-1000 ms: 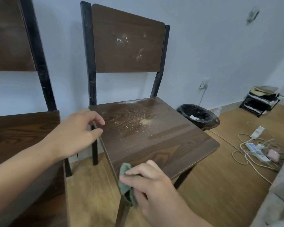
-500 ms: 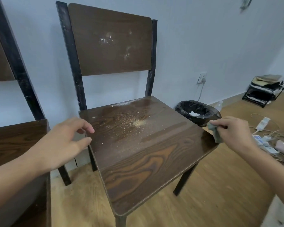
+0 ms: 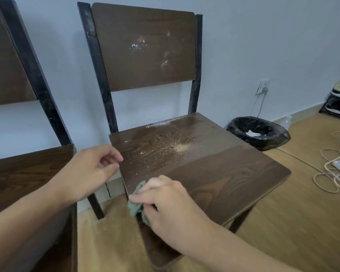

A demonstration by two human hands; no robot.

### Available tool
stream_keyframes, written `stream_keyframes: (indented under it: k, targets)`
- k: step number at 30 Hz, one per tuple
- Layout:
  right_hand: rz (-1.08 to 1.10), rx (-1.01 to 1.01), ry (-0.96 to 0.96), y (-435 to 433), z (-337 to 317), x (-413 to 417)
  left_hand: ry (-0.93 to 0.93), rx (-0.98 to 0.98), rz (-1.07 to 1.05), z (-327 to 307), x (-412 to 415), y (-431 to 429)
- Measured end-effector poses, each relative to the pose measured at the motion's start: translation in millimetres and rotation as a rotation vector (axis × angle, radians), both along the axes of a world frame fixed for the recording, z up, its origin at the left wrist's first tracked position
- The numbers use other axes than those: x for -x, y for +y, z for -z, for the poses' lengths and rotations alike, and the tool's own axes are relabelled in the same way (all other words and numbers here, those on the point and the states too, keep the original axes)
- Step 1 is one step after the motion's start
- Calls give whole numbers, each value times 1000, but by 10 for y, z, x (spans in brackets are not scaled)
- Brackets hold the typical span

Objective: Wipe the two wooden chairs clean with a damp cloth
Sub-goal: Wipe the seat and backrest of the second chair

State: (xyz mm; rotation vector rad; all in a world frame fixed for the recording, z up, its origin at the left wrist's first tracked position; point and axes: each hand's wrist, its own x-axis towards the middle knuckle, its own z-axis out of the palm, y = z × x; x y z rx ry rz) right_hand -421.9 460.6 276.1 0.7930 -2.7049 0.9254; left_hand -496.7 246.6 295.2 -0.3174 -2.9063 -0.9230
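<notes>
- The left chair (image 3: 28,173) shows only part of its seat and backrest at the frame's edge; how clean it is cannot be told from here.
- The left hand (image 3: 86,173) hovers by the left edge of the right chair's seat, fingers loosely curled and half open, holding nothing. It would do well to take hold of that edge and steady the chair while the other hand wipes.
- The right hand (image 3: 165,205) is closed around a bunched green cloth (image 3: 136,205), pressed at the seat's front left edge.
- The right chair (image 3: 204,169) has a glossy front part of the seat, while a patch of yellowish crumbs (image 3: 182,147) lies further back, with specks scattered around it.
- Best judged: wipe in long overlapping strokes from the back toward one edge, folding the cloth so grit gets lifted, not smeared.
- The backrest (image 3: 145,46) carries white smears, so it needs a pass too.
- A lined bin (image 3: 257,132) stands just beside the chair, handy for shaking crumbs into.
</notes>
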Motion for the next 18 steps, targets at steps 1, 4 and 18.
stream_keyframes:
  k: [1, 4, 18]
  targets:
    - [-44, -3, 17, -79, 9, -10, -6, 3, -7, 12, 7, 12]
    - [-52, -74, 72, 31, 23, 160, -18, 12, -24, 47, 20, 73]
    - [818, -44, 22, 1996, -120, 1532, 56, -1, -44, 25, 16, 213]
